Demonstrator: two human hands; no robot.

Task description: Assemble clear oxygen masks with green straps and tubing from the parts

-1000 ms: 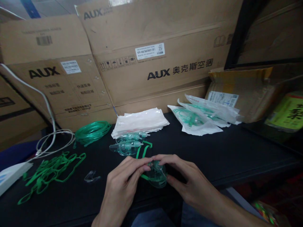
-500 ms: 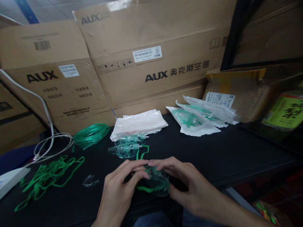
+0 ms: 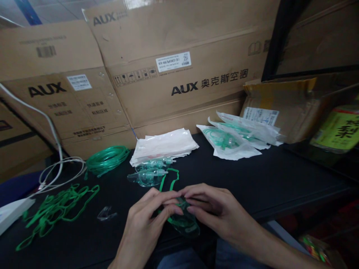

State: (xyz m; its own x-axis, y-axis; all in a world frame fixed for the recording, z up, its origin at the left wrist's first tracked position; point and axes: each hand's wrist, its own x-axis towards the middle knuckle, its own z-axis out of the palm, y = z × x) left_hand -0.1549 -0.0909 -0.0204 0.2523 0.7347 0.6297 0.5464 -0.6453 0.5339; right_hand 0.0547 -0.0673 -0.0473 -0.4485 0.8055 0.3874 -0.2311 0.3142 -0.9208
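A clear green oxygen mask is held near the table's front edge between both hands. My left hand is closed, with thumb and fingers pinched at the mask's upper left edge. My right hand is closed too, its fingers and thumb on the upper right part. From between the hands a green elastic strap loops out toward the back. Just beyond lie more clear masks with white connectors. The spot where the fingertips meet is partly hidden.
Left lie a tangle of green straps, coiled green tubing and a small clear plastic piece. Behind are stacked white pouches and packed masks in pouches. Cardboard boxes stand along the back. A yellow-labelled container is at right.
The mask has turned in my hands, its body now pointing down toward me. My right thumb has moved up toward the left fingertips. More of the green strap sticks out behind.
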